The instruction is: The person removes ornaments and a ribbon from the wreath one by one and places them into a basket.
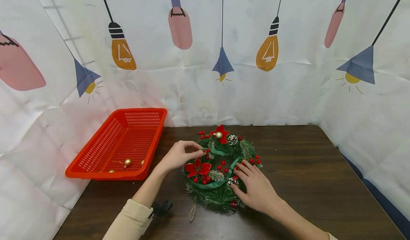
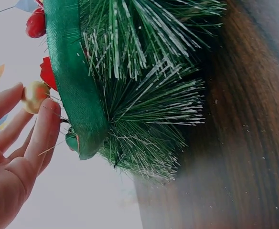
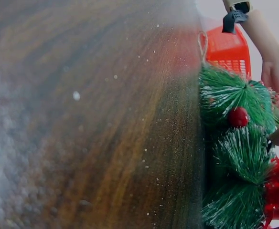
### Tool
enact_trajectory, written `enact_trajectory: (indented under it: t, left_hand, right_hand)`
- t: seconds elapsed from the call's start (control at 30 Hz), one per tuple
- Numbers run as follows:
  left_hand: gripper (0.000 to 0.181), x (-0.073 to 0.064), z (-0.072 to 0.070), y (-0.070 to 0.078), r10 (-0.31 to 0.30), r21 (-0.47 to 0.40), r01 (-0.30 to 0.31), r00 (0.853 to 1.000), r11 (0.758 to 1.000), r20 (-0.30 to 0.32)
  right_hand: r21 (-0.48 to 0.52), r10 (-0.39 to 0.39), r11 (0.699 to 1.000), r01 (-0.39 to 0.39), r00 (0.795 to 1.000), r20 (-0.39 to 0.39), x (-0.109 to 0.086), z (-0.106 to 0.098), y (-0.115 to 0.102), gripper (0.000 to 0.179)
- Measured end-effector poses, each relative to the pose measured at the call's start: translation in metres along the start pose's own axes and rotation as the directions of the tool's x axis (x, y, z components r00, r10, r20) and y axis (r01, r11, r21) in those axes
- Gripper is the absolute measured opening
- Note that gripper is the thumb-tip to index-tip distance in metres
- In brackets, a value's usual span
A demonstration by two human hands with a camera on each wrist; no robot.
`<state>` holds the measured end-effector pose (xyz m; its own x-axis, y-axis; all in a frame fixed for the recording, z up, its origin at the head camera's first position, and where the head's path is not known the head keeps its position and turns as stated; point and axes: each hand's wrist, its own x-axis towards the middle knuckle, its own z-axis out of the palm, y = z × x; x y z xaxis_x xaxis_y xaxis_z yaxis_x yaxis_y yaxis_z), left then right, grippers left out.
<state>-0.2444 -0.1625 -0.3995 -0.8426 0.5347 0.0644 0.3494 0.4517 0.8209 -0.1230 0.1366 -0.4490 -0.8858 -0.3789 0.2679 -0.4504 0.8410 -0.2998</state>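
Note:
A green Christmas wreath (image 1: 221, 197) lies on the table, trimmed with red poinsettias (image 1: 197, 168), red berries, frosted pinecones (image 1: 232, 139) and a green ribbon (image 1: 211, 185). My left hand (image 1: 179, 157) is over the wreath's left side. In the left wrist view its thumb and fingers pinch a small gold bauble (image 2: 36, 97) beside the ribbon; the head view mostly hides that bauble. Another gold bauble (image 1: 219, 135) sits at the centre of the far poinsettia. My right hand (image 1: 256, 188) rests on the wreath's right side, fingers spread near a pinecone and berries.
A red plastic basket (image 1: 93, 158) stands at the left, with several gold baubles (image 1: 127, 162) in its near end. A twine loop (image 1: 192, 213) sticks out from the wreath's near edge. Behind the dark wooden table (image 1: 304, 169) hangs a lamp-patterned curtain (image 1: 198, 87).

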Motion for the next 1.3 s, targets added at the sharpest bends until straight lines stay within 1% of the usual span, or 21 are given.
enact_trajectory:
  t: [0.1,0.27,0.53,0.63,0.8,0.97,1.03,1.2,1.3]
  left_hand:
    - [0.026,-0.002,0.001,0.0,0.014,0.012,-0.014,1.0,1.0,0.007]
    - [0.024,-0.004,0.002,0.001,0.033,0.045,-0.032,0.999,0.998,-0.006]
    - [0.025,-0.011,-0.005,0.002,0.044,0.029,-0.043,0.998,0.999,-0.05]
    - [0.027,-0.015,-0.009,0.003,0.042,0.004,-0.042,0.997,0.999,-0.063]
    - [0.03,-0.02,-0.015,0.004,0.03,-0.037,-0.033,0.995,0.999,-0.1]
    - [0.03,-0.027,-0.022,0.003,-0.005,-0.095,-0.009,0.989,0.995,-0.145]
    - [0.03,-0.03,-0.026,0.001,-0.019,-0.101,0.002,0.986,0.995,-0.168]
    - [0.029,-0.036,-0.037,-0.004,-0.039,-0.084,0.02,0.974,0.996,-0.225]
    - [0.031,-0.041,-0.043,-0.007,-0.049,-0.107,0.023,0.968,0.994,-0.246]
  right_hand:
    - [-0.003,-0.002,1.0,0.002,1.0,0.0,0.0,0.0,0.0,0.051]
    - [-0.004,0.002,1.0,-0.002,1.0,0.004,0.0,0.0,0.0,0.051]
    - [0.0,0.006,1.0,-0.006,1.0,0.012,0.0,0.0,-0.002,0.05]
    - [-0.003,0.005,1.0,-0.005,1.0,0.011,0.0,0.0,-0.001,0.05]
    - [-0.005,0.005,1.0,-0.005,1.0,0.004,0.0,0.0,-0.001,0.051]
    - [-0.004,-0.005,1.0,0.005,1.0,-0.003,0.0,0.0,-0.001,0.05]
    - [-0.004,-0.009,1.0,0.009,1.0,-0.004,-0.001,0.0,-0.001,0.049]
    - [0.002,-0.013,1.0,0.013,1.0,-0.015,-0.001,0.001,-0.001,0.049]
    - [0.005,-0.017,1.0,0.017,0.999,-0.032,-0.001,0.002,0.0,0.047]
